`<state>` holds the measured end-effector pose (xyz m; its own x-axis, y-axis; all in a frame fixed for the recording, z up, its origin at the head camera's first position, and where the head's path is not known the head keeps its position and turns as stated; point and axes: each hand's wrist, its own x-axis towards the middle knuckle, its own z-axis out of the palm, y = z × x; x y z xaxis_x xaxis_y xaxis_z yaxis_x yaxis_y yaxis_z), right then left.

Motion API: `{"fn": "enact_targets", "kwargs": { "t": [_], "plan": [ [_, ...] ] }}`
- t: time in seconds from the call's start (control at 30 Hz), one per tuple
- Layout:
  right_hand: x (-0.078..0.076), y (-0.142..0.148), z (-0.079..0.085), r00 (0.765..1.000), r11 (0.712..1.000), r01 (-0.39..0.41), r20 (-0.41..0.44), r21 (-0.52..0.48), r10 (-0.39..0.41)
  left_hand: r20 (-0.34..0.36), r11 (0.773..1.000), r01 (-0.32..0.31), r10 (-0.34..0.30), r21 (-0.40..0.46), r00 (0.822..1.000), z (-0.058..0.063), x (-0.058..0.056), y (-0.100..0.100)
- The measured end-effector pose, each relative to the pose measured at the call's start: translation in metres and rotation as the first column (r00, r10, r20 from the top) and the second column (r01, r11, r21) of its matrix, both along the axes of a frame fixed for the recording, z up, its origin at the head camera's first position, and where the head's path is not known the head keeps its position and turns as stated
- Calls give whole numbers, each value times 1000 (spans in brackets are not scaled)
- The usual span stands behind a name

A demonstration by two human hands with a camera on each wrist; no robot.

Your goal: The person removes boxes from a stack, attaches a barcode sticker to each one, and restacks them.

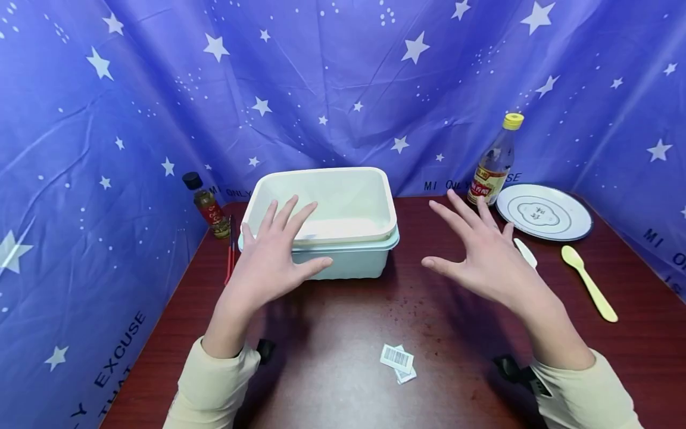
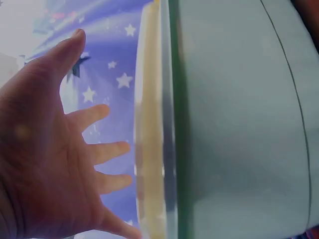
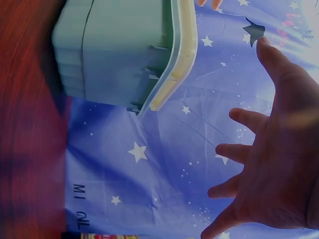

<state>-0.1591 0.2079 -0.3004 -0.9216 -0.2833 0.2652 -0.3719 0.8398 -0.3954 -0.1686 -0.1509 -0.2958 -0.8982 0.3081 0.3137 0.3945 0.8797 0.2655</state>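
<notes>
A pale green-blue plastic box [image 1: 348, 263] stands at the back of the table, with a white tray [image 1: 343, 208] set on its top. My left hand [image 1: 270, 259] is spread in front of the box's left part and holds nothing. To the right of the box, my right hand [image 1: 490, 259] hovers with fingers apart, also with nothing in it. The left wrist view shows the box's side [image 2: 239, 119] close by the left hand [image 2: 55, 149]. In the right wrist view the right hand [image 3: 279, 154] is apart from the box [image 3: 119, 59].
A small dark-capped bottle [image 1: 209, 205] and a red slender tool [image 1: 230, 256] lie left of the box. At right are a yellow-capped bottle [image 1: 493, 164], a plate [image 1: 543, 211], a yellow spoon [image 1: 589, 283] and a partly hidden white utensil [image 1: 526, 252]. Two barcode labels [image 1: 398, 360] lie near the front.
</notes>
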Motion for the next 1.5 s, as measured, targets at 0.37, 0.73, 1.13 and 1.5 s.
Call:
{"fn": "enact_targets", "kwargs": {
  "t": [0.37, 0.73, 1.13, 1.5],
  "plan": [
    [-17, -17, -3, 999, 999, -14, 50, -46, 17, 27, 992, -79, 77, 101, 997, -2, -17, -33],
    [-39, -45, -16, 993, 993, -35, 110, -110, 47, 147, 976, -101, 73, 194, 986, -15, -36, -67],
    [-66, -71, -31, 980, 935, -153, 76, -320, 186, 260, 909, -59, -55, 412, 964, -29, -46, -87],
    [-75, -83, -42, 952, 801, -251, 11, -544, 306, 269, 799, 42, -250, 600, 930, -34, -52, -94]
  ]
}}
